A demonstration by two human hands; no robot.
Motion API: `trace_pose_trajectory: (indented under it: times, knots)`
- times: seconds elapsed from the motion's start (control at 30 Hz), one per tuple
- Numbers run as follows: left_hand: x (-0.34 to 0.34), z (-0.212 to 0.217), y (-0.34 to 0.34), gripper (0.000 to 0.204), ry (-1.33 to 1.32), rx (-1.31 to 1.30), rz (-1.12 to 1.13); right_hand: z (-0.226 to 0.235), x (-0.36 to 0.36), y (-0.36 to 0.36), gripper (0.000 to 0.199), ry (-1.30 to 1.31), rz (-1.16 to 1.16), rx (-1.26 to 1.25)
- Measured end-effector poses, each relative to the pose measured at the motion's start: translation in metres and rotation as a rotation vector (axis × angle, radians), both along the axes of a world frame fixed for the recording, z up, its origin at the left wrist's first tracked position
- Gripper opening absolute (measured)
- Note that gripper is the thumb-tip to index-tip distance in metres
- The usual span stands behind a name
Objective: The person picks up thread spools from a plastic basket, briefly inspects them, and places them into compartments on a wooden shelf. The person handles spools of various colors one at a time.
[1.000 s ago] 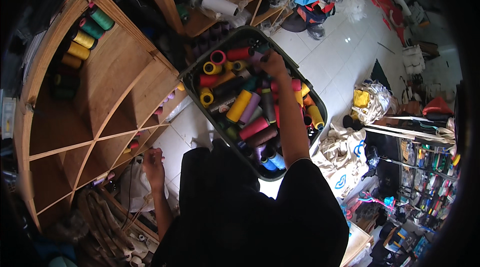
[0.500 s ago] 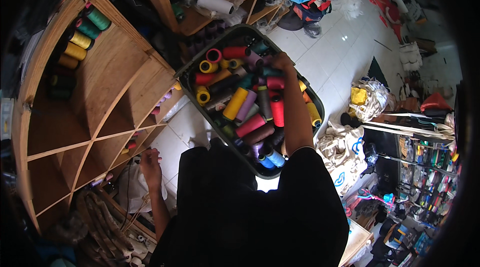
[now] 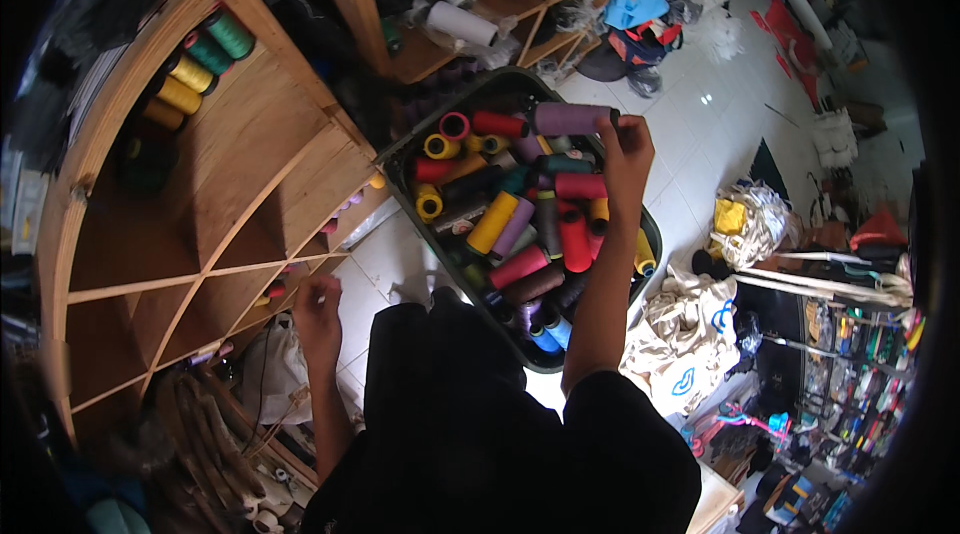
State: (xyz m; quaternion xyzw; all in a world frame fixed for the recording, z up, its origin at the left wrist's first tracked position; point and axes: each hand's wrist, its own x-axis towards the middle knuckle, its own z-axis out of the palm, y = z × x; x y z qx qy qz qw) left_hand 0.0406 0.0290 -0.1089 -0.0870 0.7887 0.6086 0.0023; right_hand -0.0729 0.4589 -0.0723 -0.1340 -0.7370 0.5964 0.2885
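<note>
Cylindrical purple thread spool (image 3: 572,119) over round-cornered bin (image 3: 452,269).

The purple spool (image 3: 568,120) has dark ends. Inside the dark green bin (image 3: 536,365), colours mix: a golden yellow spool (image 3: 493,224), a lilac spool (image 3: 513,228), a deep pink spool (image 3: 518,266), a brown spool (image 3: 534,285), a bright red spool (image 3: 575,242) and light blue spools (image 3: 545,338). A dark grey spool (image 3: 548,226) carries a yellow-green band. The shelf (image 3: 262,124) is orange-brown wood with streaky grain, bearing green spools (image 3: 231,36) and yellow spools (image 3: 180,95). White floor tiles (image 3: 692,139) show thin grey lines; the cream bag (image 3: 672,332) has blue marks, and the sleeve (image 3: 635,424) is black.
</note>
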Motion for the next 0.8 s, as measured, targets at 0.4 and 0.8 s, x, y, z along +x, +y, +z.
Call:
trace_pose_trajectory:
  times: [0.4,0.8]
  knots:
    - [-0.032,0.101,0.025,0.039,0.100,0.626,-0.214,0.069,0.044,-0.206,0.036,0.016,0.696,-0.648]
    - [-0.012,0.116,0.010,0.019,0.188,1.040,0.137,0.083,0.079,-0.295,0.037,0.237,0.662,0.071]
